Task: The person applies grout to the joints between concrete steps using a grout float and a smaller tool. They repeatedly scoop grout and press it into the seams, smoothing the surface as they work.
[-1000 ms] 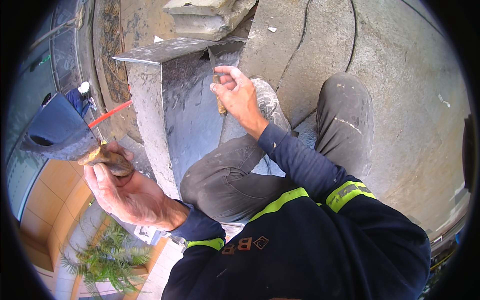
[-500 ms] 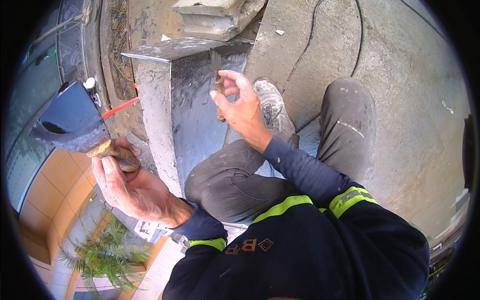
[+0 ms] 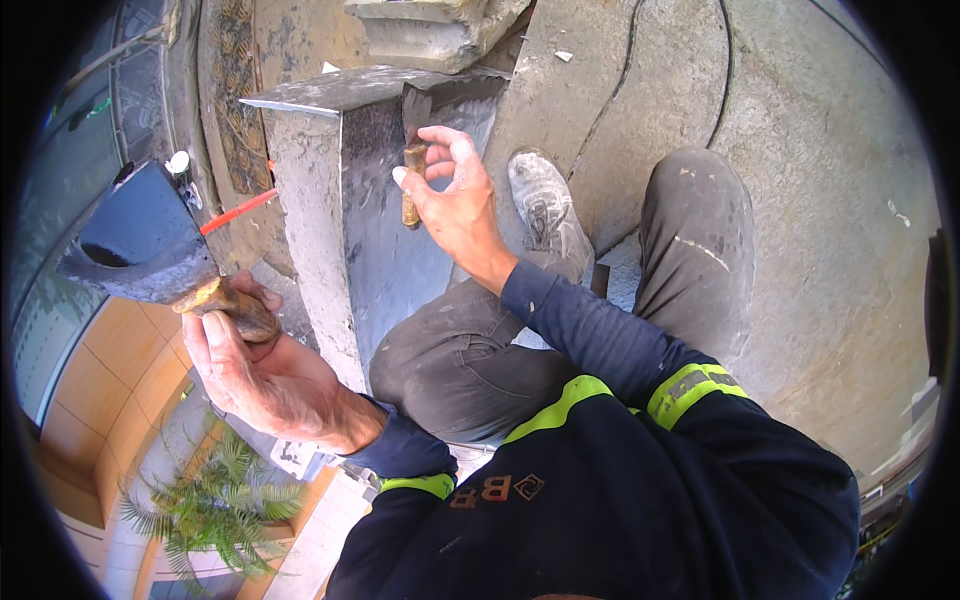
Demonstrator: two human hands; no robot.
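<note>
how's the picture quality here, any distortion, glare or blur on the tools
Head view: black fisheye rim, with the tan wall panels looking bowed near it; head view: bluish sheen on the wide scraper, no strong blur; head view: small scraper fairly crisp, but its blade low-contrast against the dark panel.

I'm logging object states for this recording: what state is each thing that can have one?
Wide dark metal scraper with brown handle: gripped in left hand, blade smeared near handle.
Small dark-bladed scraper with brown handle: held in right hand, blade pointing away from wearer.
Dark grey trousers: knees bent, right leg streaked pale.
Grey lace-up shoe: dusted white.
</note>
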